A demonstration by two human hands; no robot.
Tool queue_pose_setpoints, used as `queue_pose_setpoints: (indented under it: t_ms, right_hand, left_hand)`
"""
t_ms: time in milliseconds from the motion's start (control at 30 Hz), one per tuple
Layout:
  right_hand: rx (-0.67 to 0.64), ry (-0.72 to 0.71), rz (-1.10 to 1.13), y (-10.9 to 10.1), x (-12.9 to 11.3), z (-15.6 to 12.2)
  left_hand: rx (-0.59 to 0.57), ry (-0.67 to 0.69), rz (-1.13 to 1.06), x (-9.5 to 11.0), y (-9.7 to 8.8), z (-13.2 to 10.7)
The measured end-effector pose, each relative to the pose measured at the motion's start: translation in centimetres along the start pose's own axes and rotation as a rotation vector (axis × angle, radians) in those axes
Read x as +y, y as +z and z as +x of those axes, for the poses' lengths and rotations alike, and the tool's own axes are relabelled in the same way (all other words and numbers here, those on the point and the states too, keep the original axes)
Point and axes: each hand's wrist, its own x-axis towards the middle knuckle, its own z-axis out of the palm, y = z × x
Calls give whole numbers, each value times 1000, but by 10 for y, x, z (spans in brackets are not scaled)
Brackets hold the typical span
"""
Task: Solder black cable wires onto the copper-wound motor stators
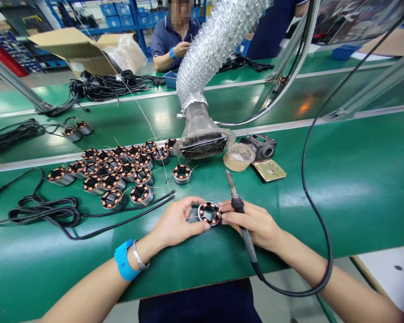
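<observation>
My left hand (pixel 179 223) grips the left side of a ring-shaped motor stator (pixel 207 220) with copper coils, thumb and fingers around its rim. The fingertips of my right hand (pixel 261 226) touch the stator's right side. That same hand holds a soldering iron (pixel 248 244), its bare tip pointing up and away from me, apart from the stator. Beyond my hands, a single stator (pixel 182 175) stands on the green bench (pixel 357 193). Two black cable ends (pixel 158 199) lie just left of my left hand.
Several more stators (pixel 112 181) stand grouped at left, beside coiled black cable (pixel 50 211). A fume extractor hood (pixel 204 134) hangs ahead, near a round tan container (pixel 239 157), a soldering iron stand (pixel 264 148) and a sponge (pixel 269 171). The iron's cord (pixel 311 193) loops at right. A co-worker (pixel 160 42) sits opposite.
</observation>
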Motion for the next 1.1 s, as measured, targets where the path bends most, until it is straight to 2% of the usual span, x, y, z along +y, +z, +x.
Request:
queue_pose_setpoints:
  t_ms: [200,400,567,733,1000,1100]
  right_hand:
    - [55,115,90,14,-2,-3]
    - [108,401,311,15,-9,4]
    - [128,563,408,13,-13,10]
    - [140,810,678,13,-15,18]
    - [265,1051,987,19,-12,26]
    - [315,1089,1005,22,-14,30]
  left_hand:
    - [-30,0,-31,-1,-2,2]
    - [-63,6,-40,-1,-4,1]
    - [-76,14,-38,-1,-6,0]
    - [-87,18,-49,1,-7,1]
    - [-53,-19,-61,-2,-6,2]
    - [-41,-9,-63,-5,-5,1]
